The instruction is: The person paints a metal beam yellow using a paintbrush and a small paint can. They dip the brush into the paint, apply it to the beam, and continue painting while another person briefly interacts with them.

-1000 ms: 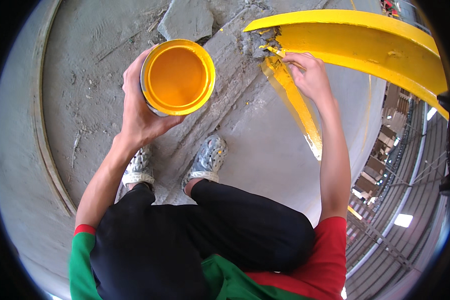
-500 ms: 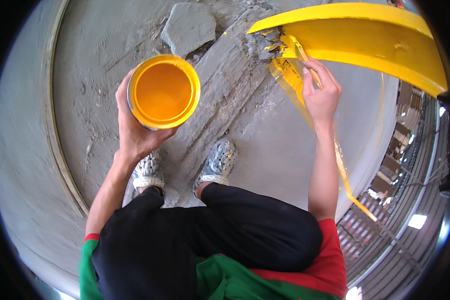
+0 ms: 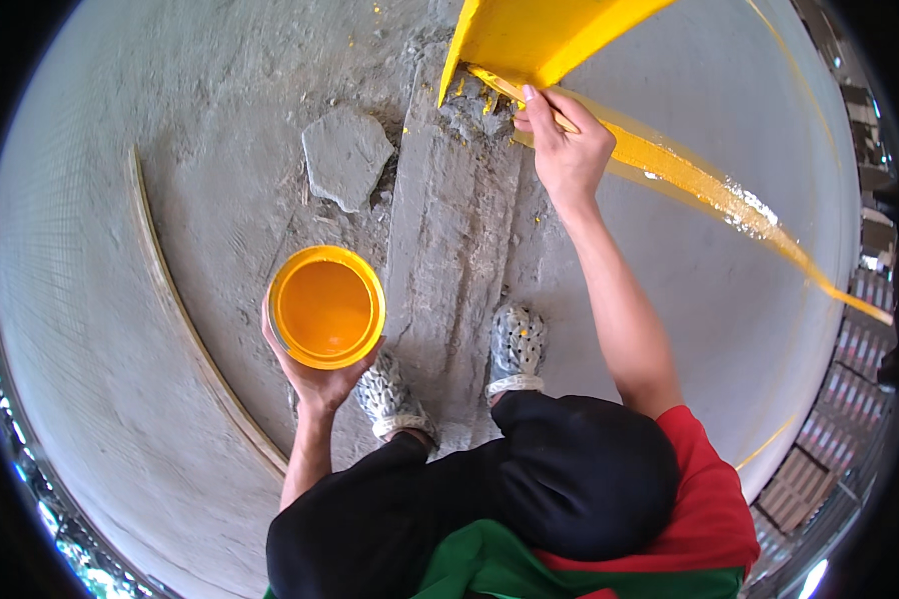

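1. The bare right hand (image 3: 572,152) is drawn into a close pinch — thumb (image 3: 541,118) against bent fingers (image 3: 581,116).
2. The bare right forearm (image 3: 624,299) slants forward and leftward out of a short red cloth sleeve (image 3: 704,459), reaching farther than the left.
3. The bare left hand (image 3: 314,381) is cupped in a wide grip — its thumb along the right side.
4. The bare left forearm (image 3: 310,449) rises steeply, its lower end hidden by the bent, black-trousered left leg (image 3: 355,529).
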A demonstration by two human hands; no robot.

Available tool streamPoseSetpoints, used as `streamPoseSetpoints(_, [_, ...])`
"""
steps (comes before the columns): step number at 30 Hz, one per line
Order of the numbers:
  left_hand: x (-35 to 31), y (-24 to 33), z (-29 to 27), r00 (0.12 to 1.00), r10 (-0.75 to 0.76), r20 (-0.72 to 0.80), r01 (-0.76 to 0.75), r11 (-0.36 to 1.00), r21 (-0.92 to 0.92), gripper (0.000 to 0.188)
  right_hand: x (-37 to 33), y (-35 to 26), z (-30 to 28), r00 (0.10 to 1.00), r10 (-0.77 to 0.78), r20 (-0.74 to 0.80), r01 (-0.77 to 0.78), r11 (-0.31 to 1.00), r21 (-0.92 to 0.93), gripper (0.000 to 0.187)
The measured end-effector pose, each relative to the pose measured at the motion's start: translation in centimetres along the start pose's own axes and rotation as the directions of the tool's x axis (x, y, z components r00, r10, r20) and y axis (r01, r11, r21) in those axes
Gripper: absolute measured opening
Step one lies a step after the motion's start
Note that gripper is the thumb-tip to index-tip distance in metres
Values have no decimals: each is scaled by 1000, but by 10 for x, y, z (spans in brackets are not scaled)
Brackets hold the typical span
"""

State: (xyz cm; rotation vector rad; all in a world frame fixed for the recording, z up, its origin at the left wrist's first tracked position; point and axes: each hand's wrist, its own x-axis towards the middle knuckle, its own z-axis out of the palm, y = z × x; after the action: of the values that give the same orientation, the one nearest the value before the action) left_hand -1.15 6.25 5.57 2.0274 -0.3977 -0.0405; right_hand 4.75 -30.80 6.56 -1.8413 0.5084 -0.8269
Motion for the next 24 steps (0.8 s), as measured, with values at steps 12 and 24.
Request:
streamPoseSetpoints(12, [-3, 5, 7, 999, -37, 31, 36, 999, 34, 129, 5, 6, 8, 881, -472, 14, 461, 855, -238, 13])
streamPoseSetpoints(24, [-2, 5, 10, 1000, -14, 22, 14, 1000, 13, 128, -8, 30, 1, 906, -420, -52, 401, 891, -210, 11])
